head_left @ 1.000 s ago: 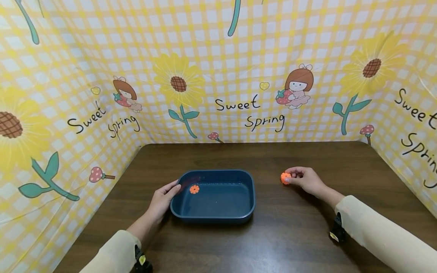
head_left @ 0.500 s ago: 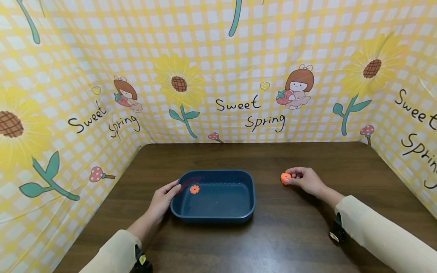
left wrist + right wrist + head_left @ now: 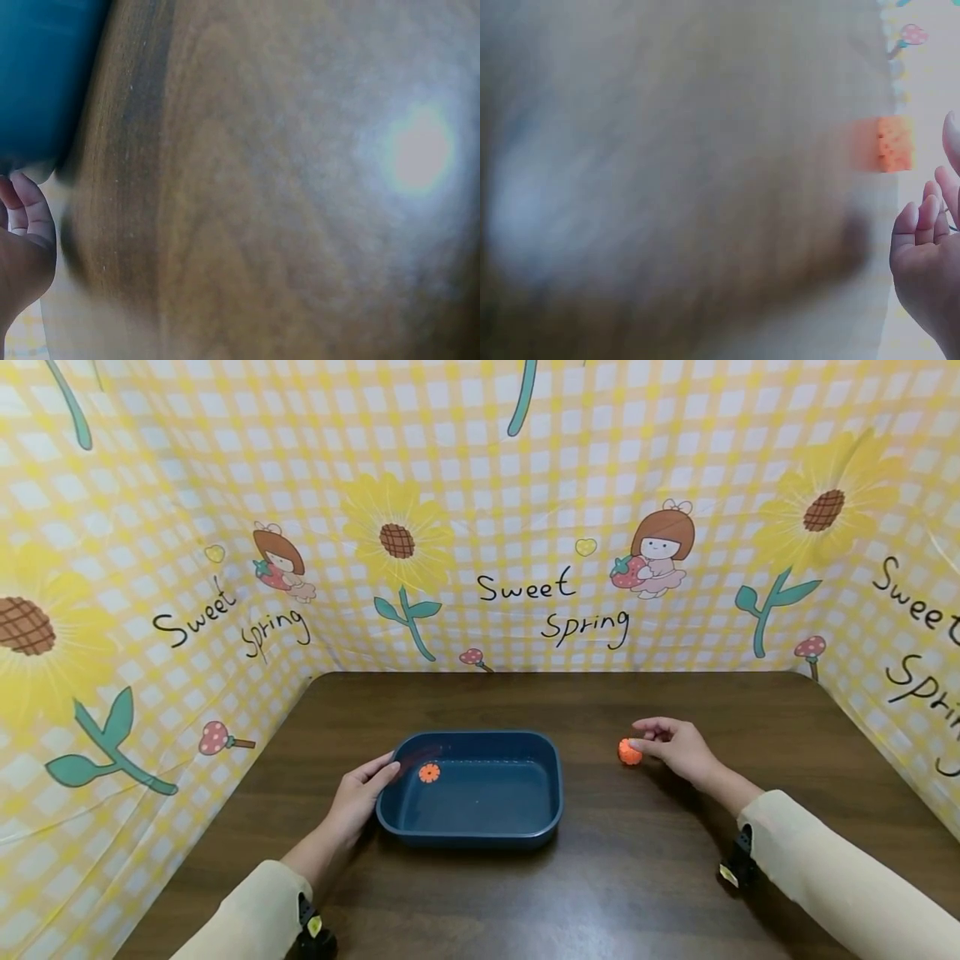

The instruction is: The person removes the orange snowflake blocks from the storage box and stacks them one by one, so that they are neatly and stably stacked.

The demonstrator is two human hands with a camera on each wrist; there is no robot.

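A dark blue plastic basin (image 3: pixel 480 837) sits on the brown table. My left hand (image 3: pixel 352 802) holds its left end, thumb over the rim and the other fingers along the outer wall. Inside, near the left end, lies a flat orange notched disc (image 3: pixel 429 773) with petal-like edges. To the right of the basin, a stack of orange notched discs (image 3: pixel 630 752) stands on the table. My right hand (image 3: pixel 678 750) is just beside and above it, fingers loosely bent; in the right wrist view the orange stack (image 3: pixel 895 144) stands apart from the fingertips.
The wooden table (image 3: pixel 615 877) reaches back to a yellow checked cloth (image 3: pixel 517 493) that walls in the back and both sides. Each wrist carries a small black camera (image 3: pixel 738 860). A bright light reflects off the tabletop in the left wrist view.
My right hand has let go of the orange stack and its fingers have lifted slightly off it. The left hand and basin keep their places; the head view shifts slightly.
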